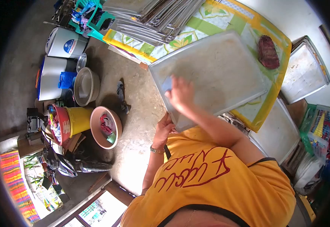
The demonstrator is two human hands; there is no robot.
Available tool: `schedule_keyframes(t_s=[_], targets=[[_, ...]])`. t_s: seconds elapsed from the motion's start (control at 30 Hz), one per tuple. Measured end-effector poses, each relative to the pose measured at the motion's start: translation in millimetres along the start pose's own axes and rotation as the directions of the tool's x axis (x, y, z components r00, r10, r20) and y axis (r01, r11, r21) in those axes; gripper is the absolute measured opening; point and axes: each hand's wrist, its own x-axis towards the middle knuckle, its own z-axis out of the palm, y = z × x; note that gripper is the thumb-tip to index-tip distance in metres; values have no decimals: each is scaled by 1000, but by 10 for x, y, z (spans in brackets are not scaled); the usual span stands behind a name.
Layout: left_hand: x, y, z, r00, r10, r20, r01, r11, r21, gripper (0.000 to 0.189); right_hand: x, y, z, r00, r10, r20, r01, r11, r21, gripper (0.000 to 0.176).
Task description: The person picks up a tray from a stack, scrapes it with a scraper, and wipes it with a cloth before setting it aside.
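A large flat metal baking tray lies tilted across the table's near edge, its lower corner close to my shirt. My left hand, with a band at the wrist, is closed on the tray's near left edge. Over the tray's left part, my right hand presses a small pale-blue flat piece against the surface. Motion smears this hand, and I cannot tell whether the blue piece is a scraper or a cloth. A dark reddish-brown folded cloth rests on the table to the right of the tray.
Stacked metal trays stand on the patterned tablecloth at the back. More trays lean at right, near a green crate. On the floor at left are a pink basin, a yellow bucket and slippers.
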Motion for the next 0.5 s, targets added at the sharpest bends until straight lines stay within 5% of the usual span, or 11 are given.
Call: schedule_keyframes(t_s=[0.07,0.17,0.27,0.3,0.4,0.5], targets=[[-24,-34,-12,1000,-21,-13,21,1000,-9,48,250,362,-128,980,94,-178,-101,994,-32,66],[3,-41,30,997,23,-71,-24,1000,-19,37,204,423,-140,989,85,-123,-92,995,-49,65],[57,-139,-40,997,48,-63,-45,998,37,29,-217,-126,272,988,-155,1,155,988,-5,72],[40,-117,-51,997,15,-79,-11,999,46,29,-203,-259,145,973,-172,153,161,984,78,72],[-15,4,-6,997,34,-68,-33,999,15,44,107,-44,-158,999,-51,-10,52,988,145,61],[8,6,-11,994,47,-95,-39,995,87,63,618,920,-678,966,144,-215,-126,988,92,60]])
